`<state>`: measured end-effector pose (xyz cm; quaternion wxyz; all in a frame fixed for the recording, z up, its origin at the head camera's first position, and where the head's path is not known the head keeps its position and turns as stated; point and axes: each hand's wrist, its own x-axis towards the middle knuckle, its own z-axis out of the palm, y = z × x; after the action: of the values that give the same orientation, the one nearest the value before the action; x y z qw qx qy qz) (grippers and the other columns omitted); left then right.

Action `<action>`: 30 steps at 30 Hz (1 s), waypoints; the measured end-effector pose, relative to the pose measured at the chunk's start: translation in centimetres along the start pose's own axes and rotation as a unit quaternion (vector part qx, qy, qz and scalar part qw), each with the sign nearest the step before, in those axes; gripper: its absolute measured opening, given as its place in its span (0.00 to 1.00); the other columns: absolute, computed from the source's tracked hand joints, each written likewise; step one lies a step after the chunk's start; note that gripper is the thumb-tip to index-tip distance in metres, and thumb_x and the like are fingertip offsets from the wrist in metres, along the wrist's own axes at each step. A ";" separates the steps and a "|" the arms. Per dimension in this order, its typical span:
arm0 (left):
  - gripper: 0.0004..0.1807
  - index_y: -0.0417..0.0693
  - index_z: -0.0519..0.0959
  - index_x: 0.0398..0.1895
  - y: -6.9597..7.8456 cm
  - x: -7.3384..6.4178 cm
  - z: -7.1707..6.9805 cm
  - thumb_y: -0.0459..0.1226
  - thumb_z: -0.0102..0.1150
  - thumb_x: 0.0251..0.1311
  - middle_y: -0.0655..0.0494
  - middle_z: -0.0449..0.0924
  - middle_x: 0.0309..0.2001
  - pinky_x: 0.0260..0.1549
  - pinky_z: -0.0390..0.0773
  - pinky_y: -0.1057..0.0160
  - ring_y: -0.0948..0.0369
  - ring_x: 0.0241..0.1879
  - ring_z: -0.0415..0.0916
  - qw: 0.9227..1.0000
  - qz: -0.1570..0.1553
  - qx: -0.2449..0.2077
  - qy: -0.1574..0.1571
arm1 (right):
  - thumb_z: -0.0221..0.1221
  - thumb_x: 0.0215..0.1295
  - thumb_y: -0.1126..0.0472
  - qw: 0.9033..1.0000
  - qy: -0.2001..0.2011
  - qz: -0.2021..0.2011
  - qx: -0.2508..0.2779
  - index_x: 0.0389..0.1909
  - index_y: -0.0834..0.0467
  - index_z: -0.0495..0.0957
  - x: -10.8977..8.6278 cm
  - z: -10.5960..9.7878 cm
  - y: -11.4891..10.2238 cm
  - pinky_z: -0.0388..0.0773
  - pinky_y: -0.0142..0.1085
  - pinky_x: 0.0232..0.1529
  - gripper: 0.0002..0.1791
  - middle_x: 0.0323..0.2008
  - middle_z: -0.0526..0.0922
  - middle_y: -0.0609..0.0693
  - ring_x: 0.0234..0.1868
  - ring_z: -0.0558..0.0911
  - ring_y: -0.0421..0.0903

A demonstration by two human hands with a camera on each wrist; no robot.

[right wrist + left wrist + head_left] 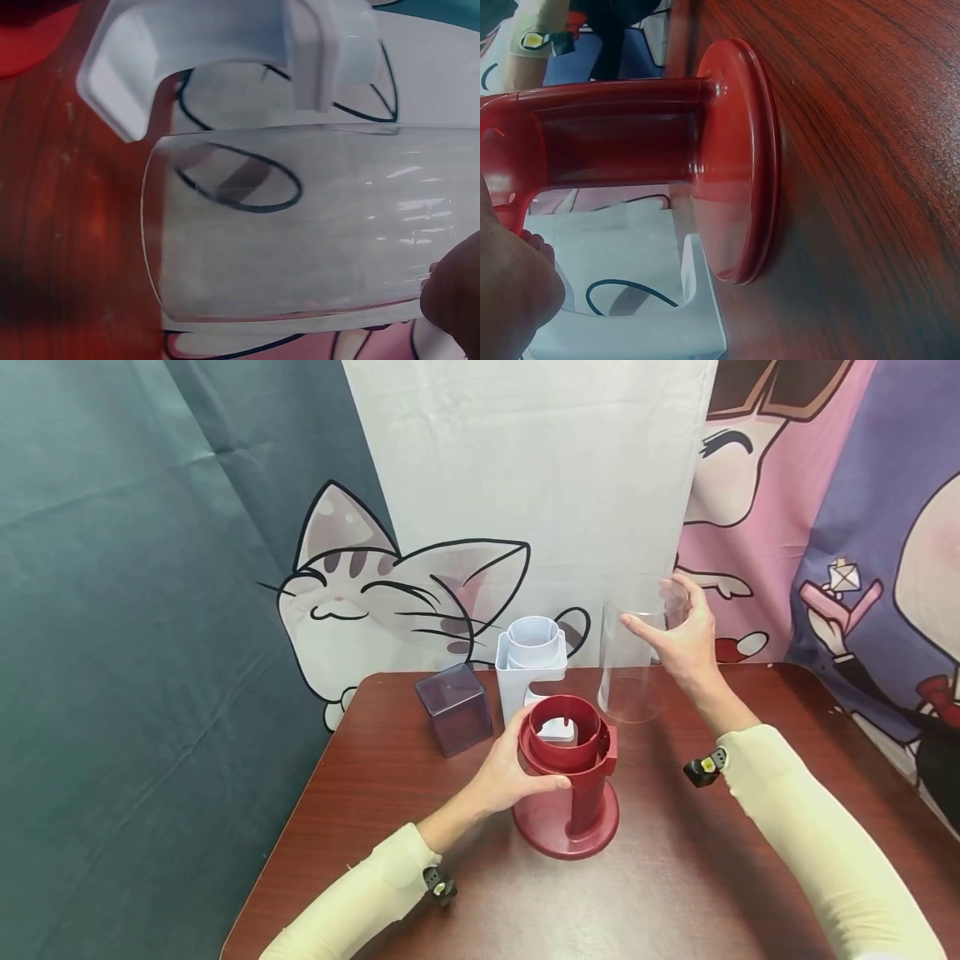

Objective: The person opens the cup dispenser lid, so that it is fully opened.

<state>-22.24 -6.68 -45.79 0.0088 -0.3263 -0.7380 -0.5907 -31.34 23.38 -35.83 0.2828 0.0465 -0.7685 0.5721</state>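
Note:
My left hand (504, 774) grips the upper part of a red plastic stand (592, 806), thumb in front and fingers round the far side. The stand has a round collar on top, a curved column and a disc base; it is upright, base at the tabletop. My right hand (686, 635) holds a clear cylinder (626, 681) near its upper end, thumb on one side and fingers on the other. In the right wrist view the clear cylinder (300, 232) looks hollow. Whether its lower end touches the table I cannot tell.
A white stand (513, 681) with a round collar is just behind the red one. Left of it sits a dark translucent box (459, 714). The brown wooden table (390, 835) ends at a cartoon-printed cloth backdrop (570, 485).

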 end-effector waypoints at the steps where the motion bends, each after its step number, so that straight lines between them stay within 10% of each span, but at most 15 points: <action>1: 0.56 0.64 0.59 0.80 0.0 0.0 0.0 0.39 0.84 0.50 0.62 0.74 0.71 0.64 0.79 0.55 0.59 0.66 0.74 1.000 0.000 0.001 0.000 | 0.81 0.55 0.53 1.000 -0.003 0.000 0.004 0.80 0.55 0.62 -0.1 0.2 0.3 0.62 0.36 0.77 0.54 0.74 0.72 0.54 0.74 0.69 0.46; 18: 0.57 0.63 0.59 0.81 0.0 0.0 0.1 0.37 0.84 0.49 0.50 0.73 0.73 0.66 0.78 0.55 0.60 0.67 0.74 1.000 0.003 0.002 -0.003 | 0.80 0.56 0.53 1.000 -0.010 0.021 0.005 0.79 0.59 0.59 -0.8 2.5 4.4 0.59 0.41 0.80 0.55 0.74 0.72 0.53 0.76 0.67 0.50; 30: 0.58 0.63 0.59 0.81 0.0 0.0 0.0 0.35 0.85 0.48 0.59 0.73 0.72 0.66 0.77 0.55 0.60 0.67 0.74 1.000 0.005 0.003 0.001 | 0.80 0.57 0.50 0.999 -0.013 0.048 0.018 0.81 0.54 0.56 -1.5 3.2 6.3 0.57 0.44 0.81 0.57 0.77 0.68 0.51 0.79 0.64 0.49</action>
<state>-22.25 -6.67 -45.84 0.0129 -0.3293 -0.7380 -0.5889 -33.85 22.24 -42.56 0.2443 0.0216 -0.7632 0.5978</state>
